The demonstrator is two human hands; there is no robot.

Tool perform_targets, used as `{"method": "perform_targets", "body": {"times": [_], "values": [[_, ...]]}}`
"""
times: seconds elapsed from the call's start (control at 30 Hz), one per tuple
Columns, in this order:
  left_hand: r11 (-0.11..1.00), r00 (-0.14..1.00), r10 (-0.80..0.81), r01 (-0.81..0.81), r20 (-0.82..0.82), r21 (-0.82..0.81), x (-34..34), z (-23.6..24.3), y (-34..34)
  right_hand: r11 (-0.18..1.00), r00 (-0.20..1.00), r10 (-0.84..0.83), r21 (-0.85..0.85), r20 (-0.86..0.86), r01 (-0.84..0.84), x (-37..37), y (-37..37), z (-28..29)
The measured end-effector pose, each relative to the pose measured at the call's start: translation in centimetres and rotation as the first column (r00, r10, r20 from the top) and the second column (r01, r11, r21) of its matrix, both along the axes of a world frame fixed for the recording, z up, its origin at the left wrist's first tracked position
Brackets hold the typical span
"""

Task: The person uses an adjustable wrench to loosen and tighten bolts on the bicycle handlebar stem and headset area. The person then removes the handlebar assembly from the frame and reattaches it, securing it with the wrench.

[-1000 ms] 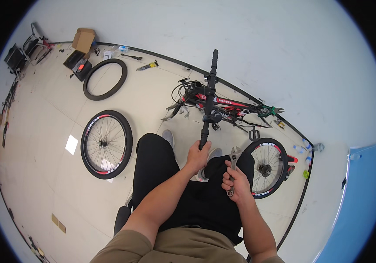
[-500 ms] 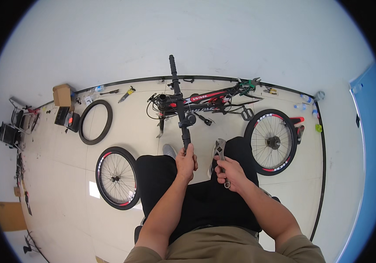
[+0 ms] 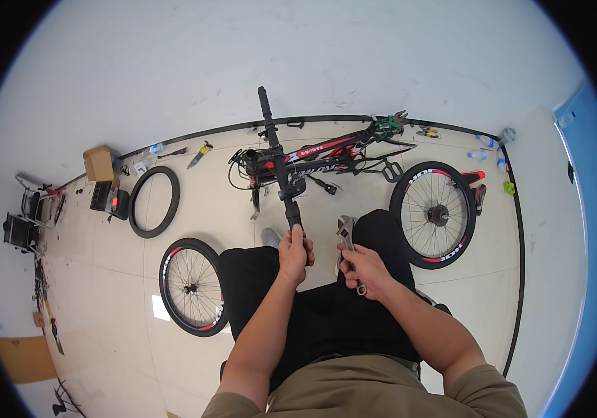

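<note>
My left hand (image 3: 295, 256) wraps the near end of a black bicycle handlebar (image 3: 277, 157), which runs away from me, upright in the view. The handlebar is joined to a black and red bicycle frame (image 3: 323, 150) lying across the floor to its right, without wheels. In my right hand (image 3: 369, 270), over my right thigh, is a silver adjustable wrench (image 3: 346, 233); its jaw points away from me and touches nothing. Green-handled pliers (image 3: 387, 127) sit at the frame's rear end. A crank pedal (image 3: 392, 171) sticks out below.
A wheel with a sprocket cluster (image 3: 397, 209) lies by my right knee, another wheel (image 3: 167, 296) by my left. Beyond the left one is a loose tyre (image 3: 172, 202). An open cardboard box (image 3: 98, 164), a yellow-handled tool (image 3: 201, 154) and plastic bottles (image 3: 478, 155) lie along the wall.
The whole view has turned and shifted slightly, so the handlebar's far end appears farther left. Both hands keep their grips; the wrench stays over my right thigh.
</note>
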State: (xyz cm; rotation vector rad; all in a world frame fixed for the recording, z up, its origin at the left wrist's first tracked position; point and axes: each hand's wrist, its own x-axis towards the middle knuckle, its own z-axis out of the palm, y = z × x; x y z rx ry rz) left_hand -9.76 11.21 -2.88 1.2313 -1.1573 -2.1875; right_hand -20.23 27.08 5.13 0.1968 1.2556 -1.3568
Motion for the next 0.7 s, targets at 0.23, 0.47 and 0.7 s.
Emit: {"method": "perform_targets", "body": {"times": [0.23, 0.47, 0.7], "values": [[0.999, 0.999, -0.033, 0.033, 0.000, 0.005, 0.5, 0.4, -0.3, 0.992, 0.994, -0.099, -0.087, -0.036, 0.096, 0.9, 0.1, -0.4], [1.000, 0.997, -0.002, 0.001, 0.073, 0.009, 0.1, 0.6, 0.8, 0.997, 0.998, -0.043, -0.071, -0.037, 0.041, 0.9, -0.5, -1.2], [1.000, 0.999, 0.011, -0.012, 0.047, 0.004, 0.2, 0.1, 0.4, 0.997, 0.999, -0.038, -0.060, -0.013, 0.037, 1.2, -1.1, -1.7]]}}
